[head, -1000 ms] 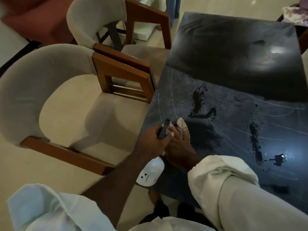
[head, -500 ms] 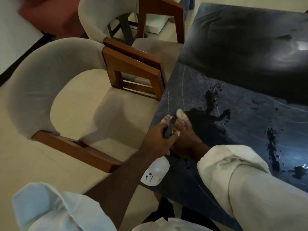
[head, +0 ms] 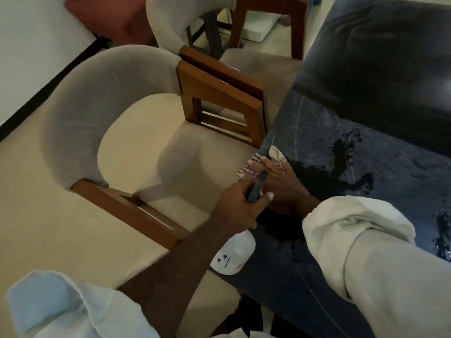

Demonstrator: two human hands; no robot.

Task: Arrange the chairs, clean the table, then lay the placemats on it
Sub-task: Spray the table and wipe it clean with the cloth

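The dark marble table [head: 380, 181] fills the right side, with wet splashes [head: 341, 154] on it. My right hand [head: 285, 184] lies flat on a checked cloth [head: 274, 153] and presses it against the table's left edge; part of the cloth sticks out past the edge. My left hand [head: 240, 203] grips a white spray bottle [head: 234, 254] by its black trigger head, just beside the right hand, with the bottle hanging next to the table edge. A grey upholstered chair [head: 109, 106] with wooden arms stands to the left of the table.
A second grey chair [head: 170, 20] stands behind the first, its seat tucked toward the table. A red seat [head: 109, 18] is at the back left by the white wall. Cream floor lies to the left of the chairs.
My right hand has slid the cloth leftward to the table's edge, where the cloth now overhangs. The left hand with the bottle has kept beside it.
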